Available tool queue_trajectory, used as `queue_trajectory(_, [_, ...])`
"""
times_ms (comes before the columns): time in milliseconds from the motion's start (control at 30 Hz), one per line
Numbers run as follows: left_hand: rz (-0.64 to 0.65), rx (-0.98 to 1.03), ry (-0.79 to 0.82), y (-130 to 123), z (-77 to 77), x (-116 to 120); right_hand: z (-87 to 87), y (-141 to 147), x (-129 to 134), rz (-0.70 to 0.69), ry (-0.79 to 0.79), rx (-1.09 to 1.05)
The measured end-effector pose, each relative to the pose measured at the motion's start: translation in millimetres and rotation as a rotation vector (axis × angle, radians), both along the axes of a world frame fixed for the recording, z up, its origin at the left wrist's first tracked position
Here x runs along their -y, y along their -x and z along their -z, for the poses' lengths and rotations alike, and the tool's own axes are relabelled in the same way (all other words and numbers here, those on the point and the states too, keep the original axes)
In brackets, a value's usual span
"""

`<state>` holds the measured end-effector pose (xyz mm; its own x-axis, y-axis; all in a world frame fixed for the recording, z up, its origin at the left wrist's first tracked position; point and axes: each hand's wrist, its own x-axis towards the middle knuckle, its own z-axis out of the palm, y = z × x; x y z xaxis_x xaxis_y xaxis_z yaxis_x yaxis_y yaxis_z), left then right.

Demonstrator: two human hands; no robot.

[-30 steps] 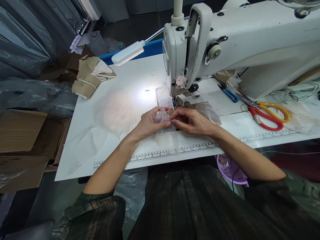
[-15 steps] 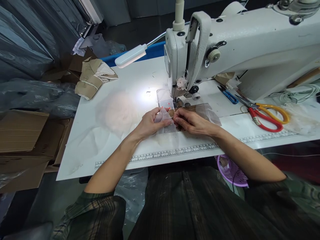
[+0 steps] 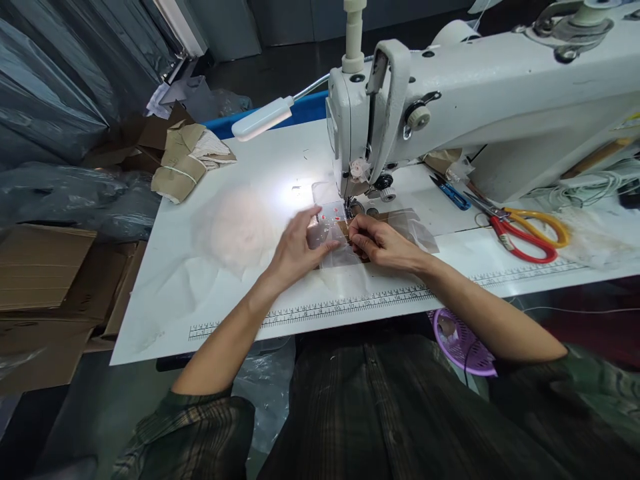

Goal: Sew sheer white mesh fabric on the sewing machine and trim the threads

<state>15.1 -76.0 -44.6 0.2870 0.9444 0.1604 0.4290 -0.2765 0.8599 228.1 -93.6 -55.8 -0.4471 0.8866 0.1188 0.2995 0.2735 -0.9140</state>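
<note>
A piece of sheer fabric [image 3: 330, 248] lies on the machine bed just in front of the needle area of a white sewing machine [image 3: 345, 133]. My left hand [image 3: 296, 250] is at its left side, thumb and fingers spread apart. My right hand [image 3: 377, 243] is closed in a pinch at the fabric's right part, close below the presser foot [image 3: 349, 208]; whatever lies between its fingertips is too small to make out. A brown strip with more sheer fabric [image 3: 413, 230] extends to the right, behind my right hand.
Blue snips [image 3: 453, 195] and scissors with red and yellow handles [image 3: 530, 233] lie at the right. A printed ruler [image 3: 320, 311] runs along the front edge. A lamp [image 3: 263, 119] and a wrapped bundle [image 3: 183, 163] are at the left; a purple basket [image 3: 463, 343] is below.
My left hand has let go of the sheer fabric and spread its fingers, and the fabric now lies flatter. My right hand stays pinched in nearly the same place.
</note>
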Motion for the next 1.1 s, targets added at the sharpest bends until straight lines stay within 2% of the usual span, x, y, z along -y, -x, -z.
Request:
queue_trajectory(67, [-0.128, -0.066, -0.175, -5.0, -4.9, 11.1, 0.3, 1.7, 0.4, 0.055, -0.071, 0.037])
queue_trajectory(100, [-0.123, -0.067, -0.178, -8.9, -6.0, 18.7, 0.7, 2.8, 0.9, 0.083, -0.1, 0.054])
queue_trajectory(200, [0.095, -0.085, 0.023, -22.0, -2.6, 42.4, 2.6, 6.7, 3.5, 0.133, -0.168, 0.104])
queue_trajectory(267, [0.125, -0.172, 0.062, -27.1, 2.7, 52.8, 4.0, 9.4, 5.9, 0.144, -0.216, 0.141])
queue_trajectory(400, [0.026, -0.3, -0.076, -23.2, 8.9, 57.9, 4.9, 14.2, 12.0, 0.175, -0.271, 0.188])
queue_trajectory(567, [0.075, -0.329, -0.138, -14.0, 7.9, 58.7, 4.4, 19.5, 22.5, 0.117, -0.328, 0.102])
queue_trajectory(633, [0.112, -0.354, -0.165, -11.5, 6.9, 58.7, 4.1, 21.0, 26.8, 0.068, -0.287, -0.007])
queue_trajectory(767, [0.104, -0.436, -0.2, -5.5, 5.7, 56.8, 1.3, 23.1, 32.7, -0.006, -0.084, -0.178])
queue_trajectory(900, [0.07, -0.419, -0.221, -1.9, 4.6, 58.2, -2.4, 19.2, 31.6, 0.072, -0.109, -0.181])
queue_trajectory(967, [0.06, -0.402, -0.238, -2.0, 3.4, 60.5, -3.7, 12.2, 30.9, 0.092, -0.045, -0.201])
queue_trajectory(1033, [0.069, -0.389, -0.249, -2.9, 1.9, 63.0, -5.1, 3.6, 32.5, 0.045, 0.045, -0.207])
queue_trajectory(1100, [0.091, -0.374, -0.258, -4.3, 0.6, 65.1, -6.2, -3.6, 36.3, -0.011, 0.061, -0.162])
